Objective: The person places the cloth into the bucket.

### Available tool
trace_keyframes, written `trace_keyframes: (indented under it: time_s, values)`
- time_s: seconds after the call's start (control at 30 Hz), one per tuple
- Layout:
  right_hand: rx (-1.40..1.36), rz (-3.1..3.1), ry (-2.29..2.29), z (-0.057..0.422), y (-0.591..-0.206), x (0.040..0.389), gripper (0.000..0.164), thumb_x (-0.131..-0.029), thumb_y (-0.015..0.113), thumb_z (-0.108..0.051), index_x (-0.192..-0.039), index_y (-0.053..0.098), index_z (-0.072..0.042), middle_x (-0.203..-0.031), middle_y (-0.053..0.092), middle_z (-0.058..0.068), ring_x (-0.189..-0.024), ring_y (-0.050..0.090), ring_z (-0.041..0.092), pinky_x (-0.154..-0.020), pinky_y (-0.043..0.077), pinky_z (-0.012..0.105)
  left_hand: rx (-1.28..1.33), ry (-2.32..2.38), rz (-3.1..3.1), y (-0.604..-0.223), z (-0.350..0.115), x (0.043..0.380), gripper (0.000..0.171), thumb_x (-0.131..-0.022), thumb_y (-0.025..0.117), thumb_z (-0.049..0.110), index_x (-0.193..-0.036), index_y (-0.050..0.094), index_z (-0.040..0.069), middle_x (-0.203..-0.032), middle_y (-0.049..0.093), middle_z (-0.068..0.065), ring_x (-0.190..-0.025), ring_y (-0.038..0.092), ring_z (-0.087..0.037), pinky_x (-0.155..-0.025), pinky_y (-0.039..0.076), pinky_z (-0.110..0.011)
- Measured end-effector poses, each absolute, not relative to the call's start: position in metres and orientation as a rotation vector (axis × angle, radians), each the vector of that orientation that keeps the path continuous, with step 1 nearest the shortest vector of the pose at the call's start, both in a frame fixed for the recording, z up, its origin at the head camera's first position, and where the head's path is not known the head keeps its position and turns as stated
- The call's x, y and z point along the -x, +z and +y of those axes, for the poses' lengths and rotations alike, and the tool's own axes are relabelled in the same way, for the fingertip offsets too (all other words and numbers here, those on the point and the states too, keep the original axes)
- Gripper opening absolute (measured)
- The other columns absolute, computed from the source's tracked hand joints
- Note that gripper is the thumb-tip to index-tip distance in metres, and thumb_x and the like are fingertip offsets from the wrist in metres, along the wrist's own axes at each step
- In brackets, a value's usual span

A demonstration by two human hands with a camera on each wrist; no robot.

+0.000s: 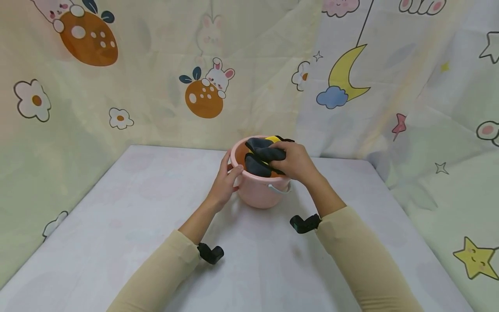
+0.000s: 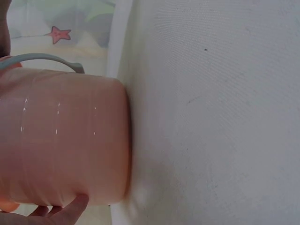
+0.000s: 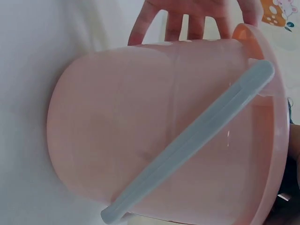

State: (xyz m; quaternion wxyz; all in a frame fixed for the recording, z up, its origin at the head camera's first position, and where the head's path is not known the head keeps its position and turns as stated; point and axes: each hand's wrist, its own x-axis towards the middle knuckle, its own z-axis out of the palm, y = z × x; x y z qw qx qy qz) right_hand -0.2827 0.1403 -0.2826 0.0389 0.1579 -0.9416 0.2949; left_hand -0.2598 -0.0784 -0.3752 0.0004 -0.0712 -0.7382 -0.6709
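Observation:
A pink bucket [image 1: 260,193] stands upright on the white table. My left hand [image 1: 225,180] rests against its left side, with the thumb at the rim and the fingers spread along the outer wall. In the right wrist view, these fingers [image 3: 173,26] look fairly straight. Over the bucket's mouth, my right hand [image 1: 293,161] grips a folded bundle of dark grey and yellow cloth [image 1: 257,166]. Part of the bundle sits inside the rim, its lower portion hidden. The bucket's pale grey handle [image 3: 187,145] hangs down along the outside wall.
The white table [image 1: 117,225] spreads around the bucket. A cartoon-printed curtain [image 1: 156,78] hangs behind it and along both sides. Black wrist cameras [image 1: 305,224] project inward from both sleeves.

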Motion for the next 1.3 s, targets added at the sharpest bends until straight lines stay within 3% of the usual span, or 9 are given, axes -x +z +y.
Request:
trace_keyframes:
  time_s: [0.53,0.8,1.07,1.3]
  values:
    - [-0.59,-2.94,0.737,0.131,-0.29,0.292,0.04,-0.089,0.078,-0.02,-0.126,0.071,-0.009,-0.127,0.071,0.013,-0.12,0.063,0.035,-0.107,0.05,0.052,0.217,-2.12,-2.309,-0.375,-0.079,0.26,0.072,-0.103,0.051,0.043,-0.164,0.014,0.041,-0.16,0.034,-0.008,-0.145,0.042,-0.035,-0.105,0.047,-0.066]
    - [-0.641,-3.01,0.664,0.125,-0.289,0.296,0.036,-0.09,0.077,-0.016,-0.126,0.071,-0.009,-0.127,0.07,0.01,-0.121,0.061,0.032,-0.111,0.047,0.052,0.231,-2.156,-2.286,-0.377,-0.079,0.262,0.073,-0.104,0.051,0.041,-0.165,0.013,0.04,-0.161,0.033,-0.011,-0.145,0.041,-0.036,-0.106,0.045,-0.068]
    - [-0.701,-3.042,0.597,0.121,-0.288,0.305,0.03,-0.085,0.078,-0.012,-0.115,0.076,-0.01,-0.114,0.074,0.007,-0.114,0.061,0.028,-0.111,0.046,0.048,0.216,-2.157,-2.277,-0.377,-0.078,0.263,0.07,-0.104,0.051,0.04,-0.164,0.015,0.042,-0.158,0.035,-0.01,-0.144,0.043,-0.035,-0.105,0.046,-0.068]
    - [-0.742,-3.071,0.51,0.121,-0.289,0.31,0.037,-0.084,0.079,-0.017,-0.12,0.074,-0.008,-0.119,0.074,0.008,-0.113,0.062,0.027,-0.107,0.046,0.044,0.23,-2.181,-2.256,-0.378,-0.078,0.264,0.07,-0.104,0.051,0.038,-0.165,0.015,0.04,-0.159,0.035,-0.013,-0.144,0.042,-0.036,-0.105,0.045,-0.069]
